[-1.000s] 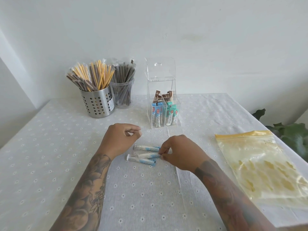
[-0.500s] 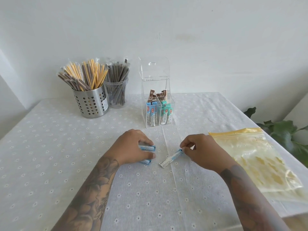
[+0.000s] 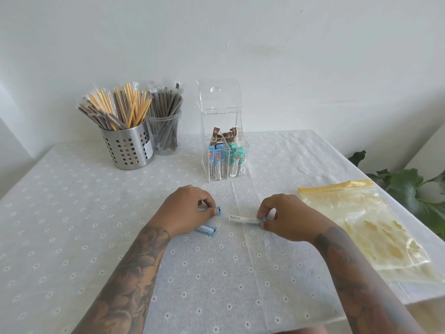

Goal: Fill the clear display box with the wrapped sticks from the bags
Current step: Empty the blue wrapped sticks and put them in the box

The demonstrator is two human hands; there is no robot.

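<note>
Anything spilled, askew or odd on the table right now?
Nothing spilled or damaged. The clear display box stands upright, lid open. Three blue wrapped sticks are out: left hand covers two, right hand pinches one. The yellow zip bag lies flat.

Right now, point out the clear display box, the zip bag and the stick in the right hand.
clear display box (image 3: pixel 218 175): head view, front wall.
zip bag (image 3: pixel 337 188): head view, yellow seal.
stick (image 3: pixel 240 218): head view, white middle.
</note>
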